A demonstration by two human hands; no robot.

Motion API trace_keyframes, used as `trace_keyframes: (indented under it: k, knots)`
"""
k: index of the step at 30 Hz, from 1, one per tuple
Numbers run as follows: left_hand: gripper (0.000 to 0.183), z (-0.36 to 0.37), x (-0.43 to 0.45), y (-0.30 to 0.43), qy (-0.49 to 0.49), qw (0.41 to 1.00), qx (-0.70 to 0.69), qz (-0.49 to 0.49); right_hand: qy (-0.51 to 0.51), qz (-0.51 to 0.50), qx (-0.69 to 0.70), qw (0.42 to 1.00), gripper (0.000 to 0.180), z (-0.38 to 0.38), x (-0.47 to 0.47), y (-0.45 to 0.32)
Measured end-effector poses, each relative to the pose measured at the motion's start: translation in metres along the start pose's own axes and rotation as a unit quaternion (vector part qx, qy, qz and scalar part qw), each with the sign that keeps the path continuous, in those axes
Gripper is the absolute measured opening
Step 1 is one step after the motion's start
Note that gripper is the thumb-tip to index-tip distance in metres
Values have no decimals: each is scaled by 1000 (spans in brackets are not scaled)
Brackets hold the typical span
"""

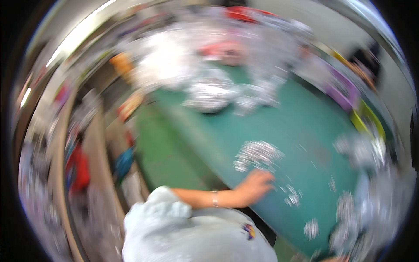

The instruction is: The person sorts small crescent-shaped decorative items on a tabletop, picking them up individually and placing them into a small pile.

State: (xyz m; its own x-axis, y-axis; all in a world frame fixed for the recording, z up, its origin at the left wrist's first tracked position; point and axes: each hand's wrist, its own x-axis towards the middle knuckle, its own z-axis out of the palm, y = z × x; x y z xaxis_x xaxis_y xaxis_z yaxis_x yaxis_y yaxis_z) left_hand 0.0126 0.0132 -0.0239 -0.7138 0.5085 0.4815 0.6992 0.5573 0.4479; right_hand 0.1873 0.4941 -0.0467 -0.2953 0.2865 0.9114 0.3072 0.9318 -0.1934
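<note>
Strong motion blur softens the whole head view. My left hand (257, 187), with a band on the wrist, rests at the near edge of a green-topped table (294, 121). Its fingers reach towards a pile of small shiny silvery pieces (257, 155); whether they touch it or hold a piece is too blurred to tell. More small shiny pieces (292, 196) lie scattered to the right of this hand. At the bottom rim a sliver of skin, apparently my right hand (335, 259), shows beside clear plastic bags (347, 226); its fingers are hidden.
Bulging clear plastic bags (209, 93) stand at the table's far end, near a pink-red item (226, 50). Along the right side are a purple basket (342, 88) and a yellow-green basket (368, 121). Shelves (98, 154) with packed goods line the left, across a green floor (163, 147).
</note>
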Motion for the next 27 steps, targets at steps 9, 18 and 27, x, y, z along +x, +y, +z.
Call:
trace_keyframes:
  k: [9,18,27]
  knots:
    - [24,60,-8,3,200,978,-41,47,-371,-217,368,825,40,36,29,-217]
    - [30,63,-2,-8,183,982,-15,42,-456,-333,307,766,58,72,5,-238]
    - [18,47,-5,-2,163,984,-37,68,-470,-317,287,772,65,65,-6,-255]
